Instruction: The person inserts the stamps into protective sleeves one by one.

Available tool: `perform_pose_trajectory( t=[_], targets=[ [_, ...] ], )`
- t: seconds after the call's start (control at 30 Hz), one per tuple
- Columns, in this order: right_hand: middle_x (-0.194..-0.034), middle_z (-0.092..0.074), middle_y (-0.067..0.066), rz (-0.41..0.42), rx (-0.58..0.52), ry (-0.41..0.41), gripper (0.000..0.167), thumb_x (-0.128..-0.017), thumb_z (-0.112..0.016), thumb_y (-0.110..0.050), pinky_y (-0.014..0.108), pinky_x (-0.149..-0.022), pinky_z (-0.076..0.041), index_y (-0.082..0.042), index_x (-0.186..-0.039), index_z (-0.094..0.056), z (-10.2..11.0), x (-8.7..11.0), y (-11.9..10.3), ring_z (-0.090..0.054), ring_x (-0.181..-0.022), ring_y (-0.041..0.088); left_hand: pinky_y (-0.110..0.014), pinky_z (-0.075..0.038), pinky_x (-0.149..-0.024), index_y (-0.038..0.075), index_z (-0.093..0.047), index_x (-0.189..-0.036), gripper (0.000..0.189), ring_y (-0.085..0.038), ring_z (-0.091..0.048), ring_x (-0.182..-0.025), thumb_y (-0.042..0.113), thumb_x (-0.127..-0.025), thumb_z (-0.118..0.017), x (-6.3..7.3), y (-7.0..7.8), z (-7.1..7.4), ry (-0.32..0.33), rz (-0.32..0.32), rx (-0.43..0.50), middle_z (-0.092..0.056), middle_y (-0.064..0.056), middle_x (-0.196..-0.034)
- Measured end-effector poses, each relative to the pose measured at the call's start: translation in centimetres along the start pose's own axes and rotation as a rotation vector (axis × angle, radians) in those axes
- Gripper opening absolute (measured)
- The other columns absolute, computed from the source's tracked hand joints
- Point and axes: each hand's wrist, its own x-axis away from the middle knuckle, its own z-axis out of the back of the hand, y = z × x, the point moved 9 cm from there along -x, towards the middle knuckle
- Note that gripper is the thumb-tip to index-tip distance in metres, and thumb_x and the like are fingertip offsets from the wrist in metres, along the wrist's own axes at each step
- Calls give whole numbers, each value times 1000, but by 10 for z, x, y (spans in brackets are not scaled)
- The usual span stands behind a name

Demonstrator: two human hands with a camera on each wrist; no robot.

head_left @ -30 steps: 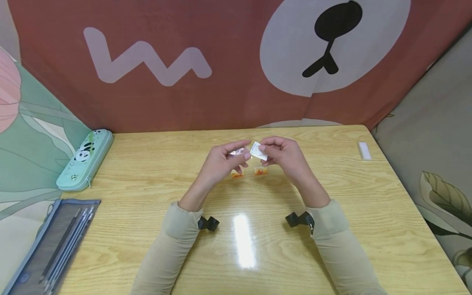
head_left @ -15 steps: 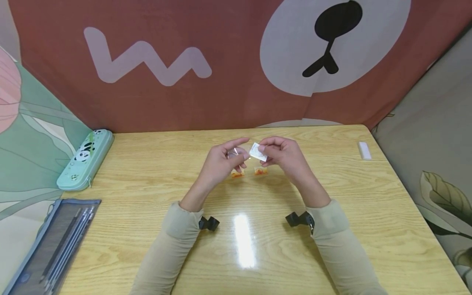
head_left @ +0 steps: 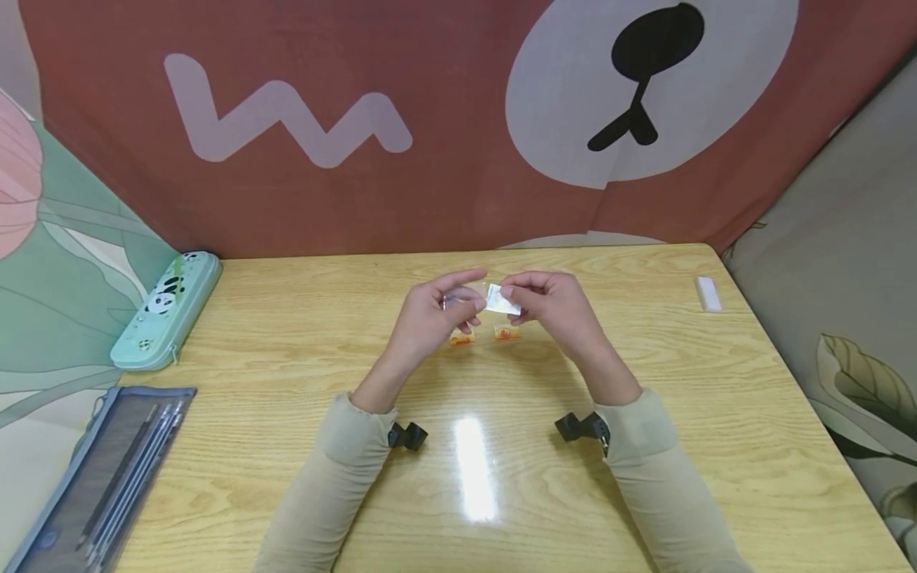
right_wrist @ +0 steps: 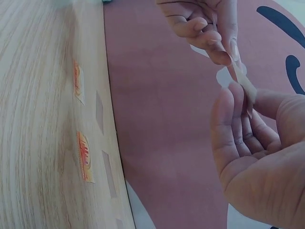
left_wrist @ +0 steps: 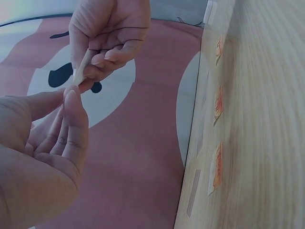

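Between the two hands is a small white paper-like packet (head_left: 496, 300), flat and roughly square. The right hand (head_left: 562, 309) pinches its right side between thumb and fingers, as the right wrist view also shows the packet (right_wrist: 247, 89). Thumb and a fingertip of the left hand (head_left: 426, 320) pinch the packet's opposite edge; in the left wrist view the packet (left_wrist: 82, 67) appears edge-on. Something clear and shiny (head_left: 453, 299), like plastic film, shows within the left hand, mostly hidden. Below the hands, small orange-printed packets (head_left: 506, 332) lie on the table.
On the left of the wooden table (head_left: 286, 318) are a mint panda pencil case (head_left: 166, 310) and a mesh pouch (head_left: 115, 477) with pencils inside. A white block (head_left: 708, 294) lies at the far right. A reddish-brown cloth (head_left: 430, 199) hangs behind the table.
The white packet has turned slightly and sits a little lower. The clear film in the left hand shows less than before. The right hand's fingers have shifted slightly; both arms stay nearly still.
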Motion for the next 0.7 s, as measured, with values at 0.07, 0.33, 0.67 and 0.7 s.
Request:
perform_pose_trajectory(
  t=[0.07,0.33,0.67,0.7],
  targets=[
    [-102,-71,3,2,3,3,23,-99,-65,-15,28,-71,-64,3,-112,-72,0,0,0,-69,-70,11,-33,-64,-64,17,-69,-130,37,-15,-71,-67,11,-94,-72,0,0,0,2,-2,-5,-77,-11,-100],
    [-108,-71,6,28,21,10,23,-99,-65,-17,29,-73,-64,1,-112,-72,0,0,-2,-70,-73,12,-44,-64,-68,12,-70,-129,36,-16,-72,-67,13,-93,-73,1,-1,-1,-6,5,-25,-77,-10,-96],
    [-98,-71,-3,48,-44,36,26,-99,-68,-19,30,-73,-65,3,-112,-71,1,-1,0,-70,-72,11,-44,-62,-59,23,-72,-126,35,-46,-70,-73,20,-91,-77,2,-4,-1,-14,39,-44,-74,-11,-77],
    [-97,-71,-2,49,-43,35,26,-99,-68,-19,30,-72,-65,3,-112,-71,1,-2,0,-70,-71,11,-43,-62,-56,24,-72,-125,35,-46,-70,-73,20,-91,-77,2,-4,-1,-15,40,-49,-73,-10,-77]
  ],
)
